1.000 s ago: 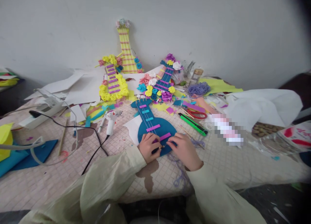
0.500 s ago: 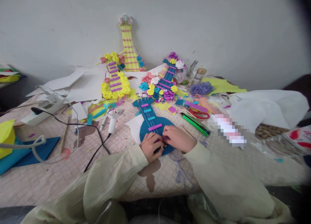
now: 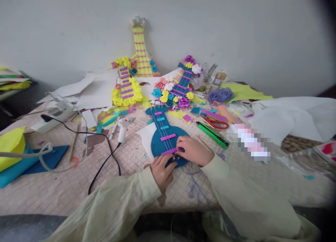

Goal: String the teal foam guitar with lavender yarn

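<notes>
A blue guitar cutout (image 3: 169,132) lies on the table in front of me, with thin strings along it and purple and light-blue strips across. My left hand (image 3: 162,170) is at its lower edge, thumb and forefinger drawn together beside small pale pegs. Closed fingers of my right hand (image 3: 194,149) touch the lower right of the body, by the right end of the lowest purple strip (image 3: 168,151). Whatever is between the fingers of either hand is too small or hidden. Loose purple yarn (image 3: 193,189) trails below the guitar.
A white glue gun (image 3: 122,132) with a black cord lies left. Rightward are a green utility knife (image 3: 212,134) and red-handled scissors (image 3: 217,123). Flower-trimmed guitars (image 3: 127,84), paper scraps and a purple yarn bundle (image 3: 221,94) lie behind; blue sheets (image 3: 49,159) lie far left.
My left hand has drawn down and slightly back, uncovering the lowest purple strip. My right hand stays near the same spot on the guitar. The view has shifted a little.
</notes>
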`<state>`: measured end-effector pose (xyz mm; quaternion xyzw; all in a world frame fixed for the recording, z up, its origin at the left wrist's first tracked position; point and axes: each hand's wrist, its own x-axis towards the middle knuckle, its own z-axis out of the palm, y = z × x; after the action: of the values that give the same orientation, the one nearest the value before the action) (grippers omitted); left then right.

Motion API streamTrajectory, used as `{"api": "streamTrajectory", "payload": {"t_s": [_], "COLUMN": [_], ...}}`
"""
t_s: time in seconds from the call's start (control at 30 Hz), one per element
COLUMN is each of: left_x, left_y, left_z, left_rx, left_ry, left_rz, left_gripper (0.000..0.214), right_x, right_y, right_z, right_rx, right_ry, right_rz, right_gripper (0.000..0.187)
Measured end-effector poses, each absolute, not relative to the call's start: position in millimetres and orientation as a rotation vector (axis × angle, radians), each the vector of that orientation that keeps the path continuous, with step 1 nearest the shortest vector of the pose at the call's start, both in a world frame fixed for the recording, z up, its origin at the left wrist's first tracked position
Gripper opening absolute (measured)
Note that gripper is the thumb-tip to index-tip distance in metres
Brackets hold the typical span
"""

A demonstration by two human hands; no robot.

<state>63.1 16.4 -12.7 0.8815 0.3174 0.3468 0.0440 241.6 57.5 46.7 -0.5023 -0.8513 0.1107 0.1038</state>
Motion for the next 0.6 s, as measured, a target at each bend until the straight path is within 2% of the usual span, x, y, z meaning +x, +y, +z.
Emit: {"api": "streamTrajectory", "payload": {"t_s": [0.3, 0.5, 0.6], "left_x": [51, -3, -26], "left_y": [9, -4, -19], "left_z": [5, 12, 5], "left_rx": [2.324, 2.419, 2.403], "left_ry": [1.057, 1.279, 1.48], "left_rz": [1.09, 1.005, 1.132], "left_gripper": [0.002, 0.01, 0.014], "right_x": [233, 185, 165], "right_y": [28, 1, -3], "right_z": [47, 41, 36], "right_rx": [-1.431, -1.465, -1.489], "right_ry": [-2.419, -2.432, -2.422], "right_rz": [0.525, 0.494, 0.491], "right_gripper": [0.011, 0.016, 0.017]}}
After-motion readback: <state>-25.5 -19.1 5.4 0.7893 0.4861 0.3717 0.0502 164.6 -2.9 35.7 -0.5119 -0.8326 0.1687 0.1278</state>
